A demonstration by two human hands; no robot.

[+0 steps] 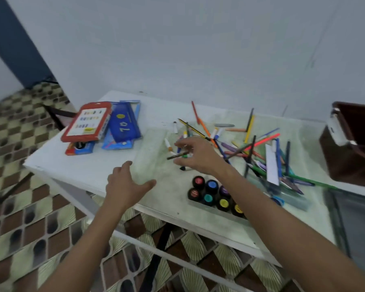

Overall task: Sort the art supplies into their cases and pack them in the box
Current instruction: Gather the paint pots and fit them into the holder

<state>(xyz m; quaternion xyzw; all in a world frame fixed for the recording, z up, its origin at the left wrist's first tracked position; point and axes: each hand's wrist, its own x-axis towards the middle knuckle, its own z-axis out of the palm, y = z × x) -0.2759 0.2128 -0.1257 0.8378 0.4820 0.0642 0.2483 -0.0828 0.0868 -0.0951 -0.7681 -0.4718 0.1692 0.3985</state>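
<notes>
White and worn, the bench (pixel 89 165) carries a loose scatter of coloured pencils and pens (pixel 251 144) across its middle and right. The right hand (pixel 195 155) hovers over the left edge of that scatter with fingers spread, and a dark pencil (pixel 177 155) lies at its fingertips; motion blur hides whether the fingers pinch it. The left hand (pixel 124 184) is spread wide, thumb out, just above the near edge of the bench, holding nothing. At the far left, a red-framed case (pixel 86 122) lies on top of a blue case (pixel 124 123), with other flat packs beneath them. Near the front edge, beside the right forearm, a clear tray of paint jars (pixel 211 193) shows red, blue, teal, purple and yellow lids. A dark brown box (pixel 352 142) stands open at the far right.
</notes>
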